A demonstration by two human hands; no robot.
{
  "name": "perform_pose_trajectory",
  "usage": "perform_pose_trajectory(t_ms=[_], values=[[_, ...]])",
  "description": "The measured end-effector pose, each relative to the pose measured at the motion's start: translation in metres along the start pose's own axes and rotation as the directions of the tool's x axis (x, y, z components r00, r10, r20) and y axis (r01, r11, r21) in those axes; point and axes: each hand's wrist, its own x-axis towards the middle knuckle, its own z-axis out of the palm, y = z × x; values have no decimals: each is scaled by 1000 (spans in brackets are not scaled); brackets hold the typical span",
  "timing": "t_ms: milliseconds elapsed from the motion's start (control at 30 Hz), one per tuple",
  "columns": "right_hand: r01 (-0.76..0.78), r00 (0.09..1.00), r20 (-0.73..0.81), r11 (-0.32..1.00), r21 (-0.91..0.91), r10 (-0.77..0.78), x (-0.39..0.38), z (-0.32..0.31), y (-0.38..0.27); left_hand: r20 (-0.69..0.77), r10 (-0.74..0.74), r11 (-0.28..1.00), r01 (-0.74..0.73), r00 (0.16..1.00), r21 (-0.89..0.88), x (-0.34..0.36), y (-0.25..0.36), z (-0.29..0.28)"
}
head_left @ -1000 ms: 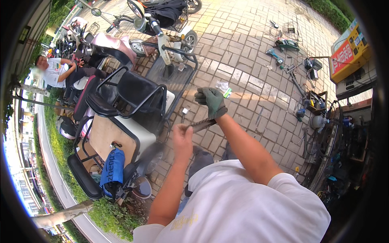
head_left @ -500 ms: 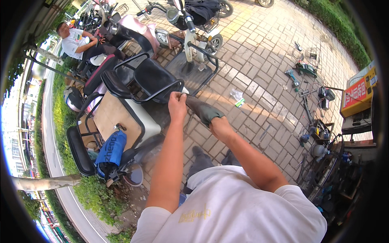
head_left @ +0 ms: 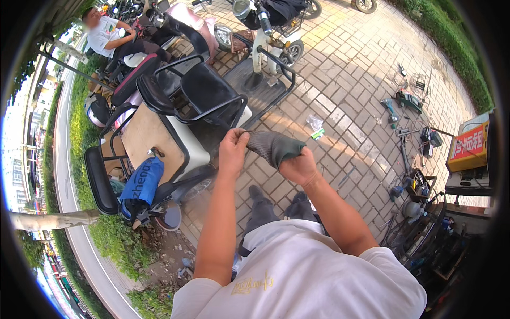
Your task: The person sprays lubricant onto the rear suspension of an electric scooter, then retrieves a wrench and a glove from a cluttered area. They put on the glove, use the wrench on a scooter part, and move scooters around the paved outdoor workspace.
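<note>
Between my two hands stretches a limp piece with grey ribbed fabric and a dark green end, which looks like a work glove (head_left: 270, 150). My left hand (head_left: 234, 149) pinches its grey end between thumb and fingers. At the dark green end my right hand (head_left: 298, 167) is closed on the edge, its fingers partly hidden by the material. Both hands are held in front of my body, above the paving.
A three-wheeled vehicle with a black seat (head_left: 207, 89) and a wooden board (head_left: 151, 135) stands at left, a blue bag (head_left: 141, 183) on it. A person (head_left: 109, 37) sits behind. Tools, including a green power tool (head_left: 390, 111), lie at right near a yellow-red box (head_left: 467, 146).
The glove has spread wider and bunched up between my hands. My right hand has moved slightly right and turned. The whole view has shifted a little.
</note>
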Motion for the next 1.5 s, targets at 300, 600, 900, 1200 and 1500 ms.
perform_pose_trajectory(t_ms=[300, 600, 900, 1200, 1500], values=[[-136, 832, -549, 988, -73, 74, -38, -104, 94, -110, -662, 748, 642, 742, -169, -138, -128, -24], [-829, 518, -791, 36, -558, -326, -7, -163, 24, -162, -649, 735, 668, 743, 117, -120, -257, -83], [-475, 836, -512, 207, -855, -197, 97, -444, 51, -184, -413, 650, 431, 892, 626, 111, -435, -132], [-330, 684, -678, 715, -617, -269, 212, -658, 81, -94, -343, 260, 190, 935, 947, 315, -704, -102], [-41, 885, -418, 862, -505, -203, 228, -757, 76, -70, -349, 117, 118, 935, 986, 367, -785, -99]])
